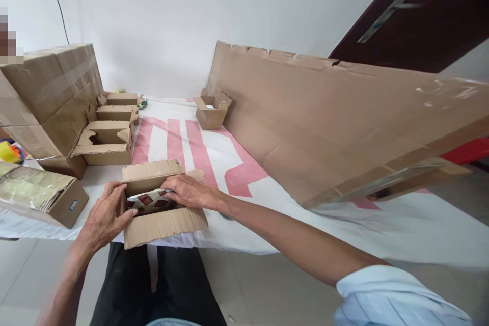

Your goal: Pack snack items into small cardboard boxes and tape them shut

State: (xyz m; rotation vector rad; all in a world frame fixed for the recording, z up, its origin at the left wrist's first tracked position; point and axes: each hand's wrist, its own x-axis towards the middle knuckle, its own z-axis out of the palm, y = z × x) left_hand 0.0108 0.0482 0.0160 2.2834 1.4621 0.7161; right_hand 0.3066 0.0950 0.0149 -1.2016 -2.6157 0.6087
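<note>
While our left hand curls half closed round the left end of an open, oblong brown corrugated-cardboard box at the tabletop's front edge, our right hand reaches into its right end. Its fingers bend against a white packet with reddish-brown diamonds; we cannot tell whether they grip it. Beneath lies a white cloth with flat pink shapes. Toward the tabletop's left edge, we see open brown cardboard boxes in a row beside a tall block of glossy taped cartons. Near the back edge, a small open-flapped cardboard box adjoins a broad cardboard panel.
</note>
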